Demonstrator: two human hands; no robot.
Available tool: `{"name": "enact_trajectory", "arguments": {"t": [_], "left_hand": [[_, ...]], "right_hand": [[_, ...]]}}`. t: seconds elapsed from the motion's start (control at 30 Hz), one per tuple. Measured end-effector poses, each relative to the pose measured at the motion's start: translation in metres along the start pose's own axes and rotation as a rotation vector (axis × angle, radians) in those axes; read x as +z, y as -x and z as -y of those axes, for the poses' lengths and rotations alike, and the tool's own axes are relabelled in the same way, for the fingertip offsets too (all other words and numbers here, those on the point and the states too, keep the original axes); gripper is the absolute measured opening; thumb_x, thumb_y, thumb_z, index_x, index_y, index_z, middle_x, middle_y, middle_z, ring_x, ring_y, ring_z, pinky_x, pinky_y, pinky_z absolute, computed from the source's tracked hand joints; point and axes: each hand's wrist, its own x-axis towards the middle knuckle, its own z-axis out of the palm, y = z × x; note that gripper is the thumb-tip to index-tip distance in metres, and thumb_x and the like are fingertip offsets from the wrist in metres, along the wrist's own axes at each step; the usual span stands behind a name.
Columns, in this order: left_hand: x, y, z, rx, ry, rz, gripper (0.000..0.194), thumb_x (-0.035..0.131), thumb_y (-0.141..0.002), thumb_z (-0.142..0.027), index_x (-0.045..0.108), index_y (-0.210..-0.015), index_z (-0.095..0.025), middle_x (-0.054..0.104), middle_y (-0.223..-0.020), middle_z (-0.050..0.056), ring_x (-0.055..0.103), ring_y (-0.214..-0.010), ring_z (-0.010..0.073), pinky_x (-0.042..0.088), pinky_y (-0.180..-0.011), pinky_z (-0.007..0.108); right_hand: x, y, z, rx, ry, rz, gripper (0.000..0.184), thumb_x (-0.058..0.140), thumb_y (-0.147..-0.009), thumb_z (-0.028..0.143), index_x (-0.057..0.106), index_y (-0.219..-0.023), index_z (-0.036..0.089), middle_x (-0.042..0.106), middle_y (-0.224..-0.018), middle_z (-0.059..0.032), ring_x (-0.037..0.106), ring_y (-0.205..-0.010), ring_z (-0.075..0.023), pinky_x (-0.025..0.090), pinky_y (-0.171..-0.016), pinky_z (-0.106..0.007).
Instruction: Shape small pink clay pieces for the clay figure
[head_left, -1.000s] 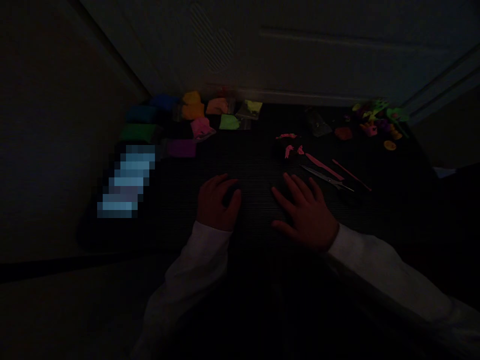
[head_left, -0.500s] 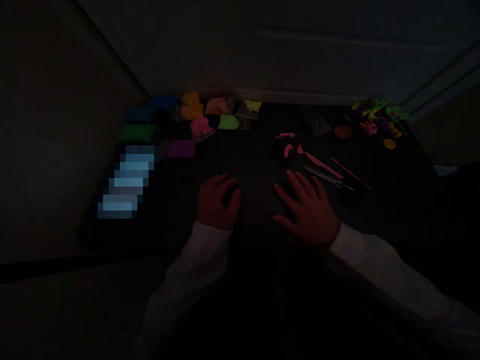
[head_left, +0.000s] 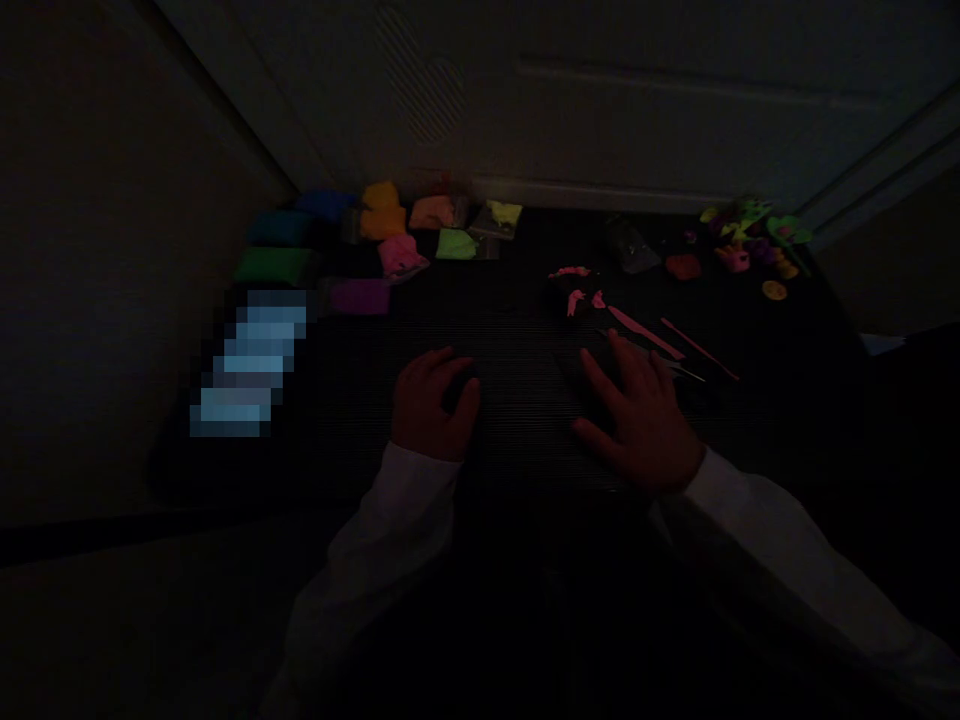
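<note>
The scene is very dark. My left hand (head_left: 431, 405) rests on a black ridged mat (head_left: 517, 400) with its fingers curled loosely over something dark that I cannot make out. My right hand (head_left: 637, 415) lies flat with fingers spread, its fingertips close to a pair of scissors (head_left: 675, 368) and a pink stick tool (head_left: 645, 333). Small pink clay pieces (head_left: 577, 290) lie just beyond the right hand. Both arms wear white sleeves.
Coloured clay packets (head_left: 375, 245) in blue, green, orange, pink and purple sit at the mat's far left. Small clay figures (head_left: 750, 245) stand at the far right. A thin pink rod (head_left: 701, 350) lies right of the scissors. A pale wall panel runs behind.
My right hand has slid to the right and forward, towards the scissors and pink tool. My left hand has stayed in place.
</note>
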Motion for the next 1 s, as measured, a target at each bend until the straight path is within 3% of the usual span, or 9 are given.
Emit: {"name": "enact_trajectory", "arguments": {"t": [0.13, 0.47, 0.63, 0.83, 1.0], "left_hand": [[-0.001, 0.000, -0.001, 0.006, 0.000, -0.002, 0.028, 0.052, -0.076, -0.030, 0.061, -0.097, -0.014, 0.059, -0.107, 0.011, 0.050, -0.104, 0.0219, 0.039, -0.093, 0.040], [0.000, 0.000, 0.000, 0.015, 0.006, -0.010, 0.028, 0.053, -0.075, -0.030, 0.061, -0.097, -0.014, 0.059, -0.107, 0.011, 0.051, -0.104, 0.0215, 0.039, -0.093, 0.039], [0.000, 0.000, 0.001, 0.017, -0.001, -0.002, 0.028, 0.053, -0.075, -0.030, 0.060, -0.098, -0.015, 0.058, -0.107, 0.010, 0.050, -0.105, 0.0213, 0.039, -0.093, 0.040], [0.000, 0.000, 0.002, 0.008, 0.009, 0.007, 0.028, 0.053, -0.075, -0.031, 0.060, -0.098, -0.016, 0.058, -0.108, 0.009, 0.050, -0.105, 0.0206, 0.039, -0.093, 0.039], [0.000, -0.001, 0.001, -0.007, 0.001, 0.011, 0.027, 0.052, -0.075, -0.031, 0.060, -0.097, -0.017, 0.058, -0.108, 0.009, 0.050, -0.106, 0.0208, 0.039, -0.093, 0.040]], "right_hand": [[-0.001, 0.009, -0.008, 0.032, 0.022, -0.024, 0.070, 0.031, -0.079, 0.060, 0.022, -0.135, 0.019, 0.008, -0.143, -0.0171, 0.013, -0.130, -0.0303, 0.012, -0.100, -0.053], [0.002, 0.019, 0.019, -0.046, 0.026, 0.066, 0.070, 0.028, -0.077, 0.064, 0.029, -0.133, 0.021, 0.014, -0.143, -0.0136, 0.016, -0.129, -0.0291, 0.009, -0.101, -0.054], [0.001, 0.019, 0.009, -0.023, 0.024, 0.048, 0.066, 0.030, -0.078, 0.061, 0.029, -0.132, 0.023, 0.011, -0.143, -0.0146, 0.015, -0.129, -0.0298, 0.011, -0.100, -0.055], [-0.003, 0.005, -0.003, -0.017, 0.022, -0.011, 0.066, 0.031, -0.079, 0.059, 0.025, -0.134, 0.023, 0.007, -0.144, -0.0157, 0.014, -0.130, -0.0298, 0.012, -0.100, -0.053], [0.001, -0.016, 0.001, -0.027, 0.059, -0.013, 0.066, 0.028, -0.079, 0.061, 0.028, -0.132, 0.022, 0.012, -0.143, -0.0138, 0.014, -0.129, -0.0287, 0.009, -0.100, -0.054]]}}
